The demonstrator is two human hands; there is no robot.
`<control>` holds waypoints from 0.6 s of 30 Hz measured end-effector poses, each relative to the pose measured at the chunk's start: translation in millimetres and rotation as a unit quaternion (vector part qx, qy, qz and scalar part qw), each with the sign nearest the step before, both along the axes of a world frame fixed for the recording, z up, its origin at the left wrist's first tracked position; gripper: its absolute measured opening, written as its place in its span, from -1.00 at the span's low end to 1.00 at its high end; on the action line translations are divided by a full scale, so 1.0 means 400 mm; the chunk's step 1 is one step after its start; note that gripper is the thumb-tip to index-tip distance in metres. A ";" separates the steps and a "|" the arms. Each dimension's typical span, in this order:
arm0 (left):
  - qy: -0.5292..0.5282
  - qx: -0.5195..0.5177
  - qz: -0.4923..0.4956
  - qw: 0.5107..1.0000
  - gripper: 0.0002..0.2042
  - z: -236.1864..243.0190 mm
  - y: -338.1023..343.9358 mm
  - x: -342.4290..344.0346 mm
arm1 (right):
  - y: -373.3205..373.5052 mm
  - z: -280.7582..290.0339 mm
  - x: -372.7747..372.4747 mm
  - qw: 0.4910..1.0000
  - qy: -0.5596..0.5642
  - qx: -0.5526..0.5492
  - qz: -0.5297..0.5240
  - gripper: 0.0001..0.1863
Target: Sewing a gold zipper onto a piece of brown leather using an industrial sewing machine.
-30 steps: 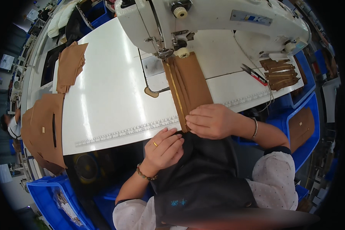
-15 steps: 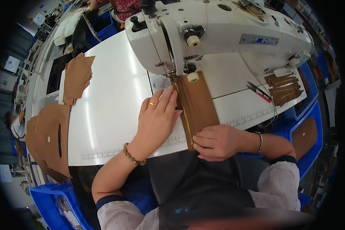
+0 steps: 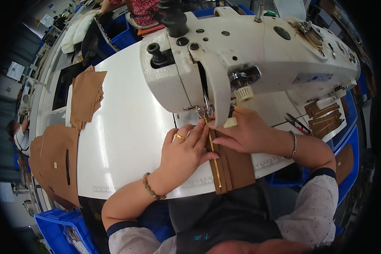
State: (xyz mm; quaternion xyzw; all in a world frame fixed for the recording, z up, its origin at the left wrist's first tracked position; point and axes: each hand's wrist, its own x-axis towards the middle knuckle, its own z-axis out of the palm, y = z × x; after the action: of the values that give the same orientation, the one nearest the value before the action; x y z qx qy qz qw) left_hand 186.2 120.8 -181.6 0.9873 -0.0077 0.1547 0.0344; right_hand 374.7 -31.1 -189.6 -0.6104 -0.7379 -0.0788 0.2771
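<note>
A brown fabric piece (image 3: 238, 171) with a gold-toothed zipper (image 3: 216, 168) along its left side lies under the presser foot (image 3: 204, 111) of a white sewing machine (image 3: 258, 51). My left hand (image 3: 185, 151), with a ring on one finger, rests flat, its fingertips on the zipper just before the foot and its thumb stretched across the strip. On the right of the needle, my right hand (image 3: 254, 132) reaches in over the fabric, thumb and fingers apart. The machine's head and pale knob (image 3: 230, 122) partly hide its fingertips.
Brown fabric pieces are stacked at the far left (image 3: 87, 96), with a larger slit panel (image 3: 57, 163) nearer. Thread snips (image 3: 297, 124) lie at right beside short zippered pieces (image 3: 324, 119). Blue bins (image 3: 347, 169) stand beyond the table's edges. Another person (image 3: 19, 135) sits far left.
My right hand has moved from the fabric's near end up beside the needle. My left hand stays on the zipper by the foot. The view has shifted, and the machine looks larger.
</note>
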 end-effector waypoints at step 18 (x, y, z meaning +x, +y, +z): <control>-0.493 -0.247 -0.170 0.817 -0.70 0.223 -0.026 -0.142 | -0.004 -0.017 0.003 0.997 -0.026 -0.067 -0.016 -0.36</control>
State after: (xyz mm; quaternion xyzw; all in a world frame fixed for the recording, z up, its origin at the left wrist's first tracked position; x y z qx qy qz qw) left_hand 129.5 110.2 -92.6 0.7204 -0.1526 0.6092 0.2941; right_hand 375.7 -32.6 -196.4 -0.6367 -0.7387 -0.0497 0.2153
